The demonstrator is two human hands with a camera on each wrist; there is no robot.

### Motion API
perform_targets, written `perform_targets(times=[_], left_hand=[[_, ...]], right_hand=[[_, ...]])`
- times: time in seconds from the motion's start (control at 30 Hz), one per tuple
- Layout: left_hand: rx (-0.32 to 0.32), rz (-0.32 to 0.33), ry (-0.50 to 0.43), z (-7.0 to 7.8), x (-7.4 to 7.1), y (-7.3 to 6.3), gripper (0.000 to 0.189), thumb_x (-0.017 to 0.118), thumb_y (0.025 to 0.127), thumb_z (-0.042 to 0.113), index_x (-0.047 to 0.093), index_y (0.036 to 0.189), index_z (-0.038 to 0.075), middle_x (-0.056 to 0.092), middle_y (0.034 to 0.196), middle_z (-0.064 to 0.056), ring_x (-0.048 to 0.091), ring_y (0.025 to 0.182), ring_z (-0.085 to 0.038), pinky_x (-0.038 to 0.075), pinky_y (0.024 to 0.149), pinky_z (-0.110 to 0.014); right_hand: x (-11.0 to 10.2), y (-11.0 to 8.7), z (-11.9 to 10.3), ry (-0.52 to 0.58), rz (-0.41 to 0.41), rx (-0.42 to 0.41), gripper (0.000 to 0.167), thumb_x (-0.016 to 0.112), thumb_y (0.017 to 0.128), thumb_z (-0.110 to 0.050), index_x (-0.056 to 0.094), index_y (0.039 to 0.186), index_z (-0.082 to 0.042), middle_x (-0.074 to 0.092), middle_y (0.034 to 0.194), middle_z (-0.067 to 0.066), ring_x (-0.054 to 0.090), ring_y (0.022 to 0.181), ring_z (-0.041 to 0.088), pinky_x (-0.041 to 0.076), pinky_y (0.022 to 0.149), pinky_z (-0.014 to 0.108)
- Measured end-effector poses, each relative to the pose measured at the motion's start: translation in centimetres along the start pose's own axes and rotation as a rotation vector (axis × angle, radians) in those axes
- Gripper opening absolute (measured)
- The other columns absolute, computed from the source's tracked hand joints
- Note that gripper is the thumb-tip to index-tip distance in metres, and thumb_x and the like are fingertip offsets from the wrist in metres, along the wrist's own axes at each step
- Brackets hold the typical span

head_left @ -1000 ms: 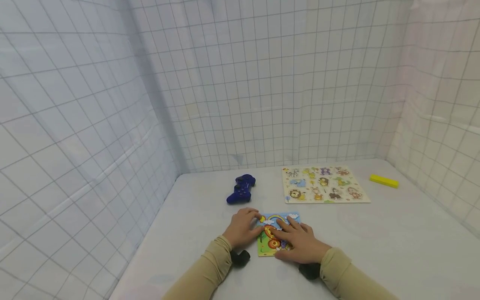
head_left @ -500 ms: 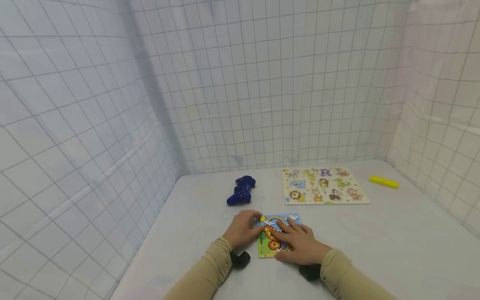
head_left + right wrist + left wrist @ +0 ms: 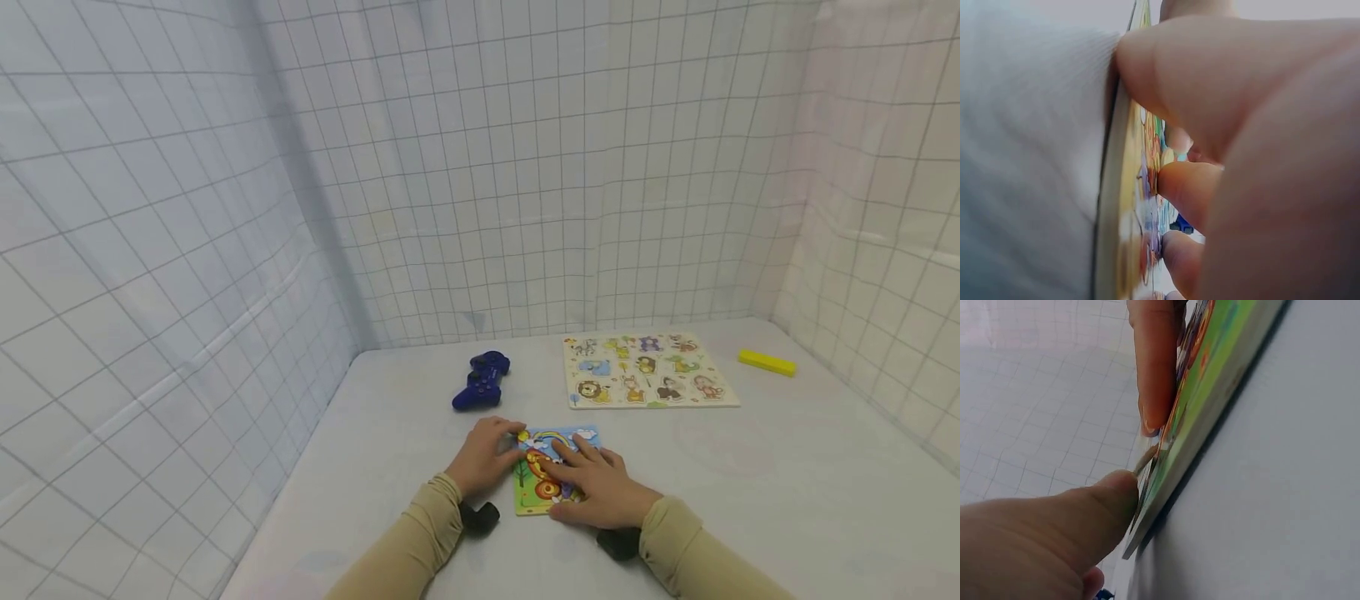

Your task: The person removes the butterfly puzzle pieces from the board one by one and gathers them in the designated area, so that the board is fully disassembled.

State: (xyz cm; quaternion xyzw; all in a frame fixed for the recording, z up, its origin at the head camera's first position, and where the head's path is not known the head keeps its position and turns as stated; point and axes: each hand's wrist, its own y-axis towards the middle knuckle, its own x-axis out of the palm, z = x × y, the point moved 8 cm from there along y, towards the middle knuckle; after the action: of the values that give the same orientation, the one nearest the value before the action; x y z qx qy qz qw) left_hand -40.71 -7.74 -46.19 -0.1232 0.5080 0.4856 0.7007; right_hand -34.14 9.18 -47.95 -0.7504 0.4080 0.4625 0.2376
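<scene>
A small picture puzzle board (image 3: 529,503), with a rainbow on blue above a green part, lies flat on the table between my hands. My left hand (image 3: 482,460) is at its left edge, with thumb and index curled toward the upper left corner. In the left wrist view, a thin puzzle piece (image 3: 1146,460) stands tilted up from the board against the thumb tip; the index is mostly hidden. My right hand (image 3: 603,490) lies over the board's right side, fingers spread and tips pressing its face. The thumb rests at the near edge, as the right wrist view shows.
Beyond the left hand lies a blue game controller (image 3: 482,382). A larger animal puzzle board (image 3: 731,398) lies at the back right, with a yellow bar (image 3: 767,362) to its right. White grid-patterned curtains (image 3: 480,208) enclose the table at the back and sides.
Both hands stay nearly still on the board. The left index fingertip shifts very slightly at the upper left corner.
</scene>
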Motion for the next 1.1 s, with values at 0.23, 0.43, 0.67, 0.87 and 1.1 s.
perform_targets(times=[0.23, 0.43, 0.67, 0.87, 1.1], left_hand=[[-0.053, 0.035, 0.004, -3.0, -3.9, -2.1, 0.040, 0.078, 0.091, 0.018, 0.069, 0.128, 0.006, 0.069, 0.128, -0.010, 0.059, 0.125, -0.033, 0.045, 0.108, -0.054], [-0.113, 0.003, -0.007, -7.5, -7.2, -4.7, 0.037, 0.081, 0.090, 0.016, 0.071, 0.124, 0.006, 0.072, 0.121, -0.008, 0.064, 0.120, -0.033, 0.048, 0.106, -0.053], [-0.116, -0.059, -0.008, -9.1, -8.0, -5.6, 0.037, 0.078, 0.092, 0.018, 0.070, 0.125, 0.005, 0.070, 0.126, -0.013, 0.062, 0.123, -0.038, 0.046, 0.106, -0.056], [-0.058, -0.061, 0.045, -8.8, -8.1, -5.6, 0.028, 0.077, 0.092, 0.016, 0.074, 0.119, 0.007, 0.072, 0.118, -0.011, 0.064, 0.114, -0.035, 0.049, 0.101, -0.051], [-0.047, -0.064, 0.067, -8.6, -8.2, -5.3, 0.027, 0.076, 0.092, 0.013, 0.074, 0.118, 0.007, 0.071, 0.117, -0.011, 0.065, 0.112, -0.034, 0.050, 0.100, -0.052]], right_hand=[[0.5, 0.1, 0.3, 0.018, -0.017, -0.016, 0.077, 0.057, 0.095, -0.067, 0.039, 0.159, -0.029, 0.023, 0.171, 0.008, 0.010, 0.157, 0.046, 0.014, 0.112, 0.078], [0.3, -0.3, 0.7, 0.048, -0.020, -0.006, 0.076, 0.060, 0.094, -0.066, 0.040, 0.159, -0.031, 0.021, 0.171, 0.007, 0.008, 0.158, 0.044, 0.010, 0.114, 0.077], [-0.2, -0.3, 0.7, 0.045, -0.033, -0.004, 0.079, 0.060, 0.093, -0.068, 0.041, 0.159, -0.029, 0.022, 0.171, 0.008, 0.009, 0.158, 0.043, 0.010, 0.114, 0.077], [-0.6, -0.5, 1.1, 0.041, -0.044, 0.005, 0.078, 0.061, 0.092, -0.067, 0.044, 0.157, -0.029, 0.023, 0.171, 0.008, 0.010, 0.158, 0.044, 0.010, 0.114, 0.077], [-0.9, -0.7, 1.2, 0.057, -0.035, -0.008, 0.078, 0.064, 0.092, -0.065, 0.045, 0.157, -0.027, 0.025, 0.170, 0.011, 0.010, 0.157, 0.046, 0.010, 0.113, 0.078]])
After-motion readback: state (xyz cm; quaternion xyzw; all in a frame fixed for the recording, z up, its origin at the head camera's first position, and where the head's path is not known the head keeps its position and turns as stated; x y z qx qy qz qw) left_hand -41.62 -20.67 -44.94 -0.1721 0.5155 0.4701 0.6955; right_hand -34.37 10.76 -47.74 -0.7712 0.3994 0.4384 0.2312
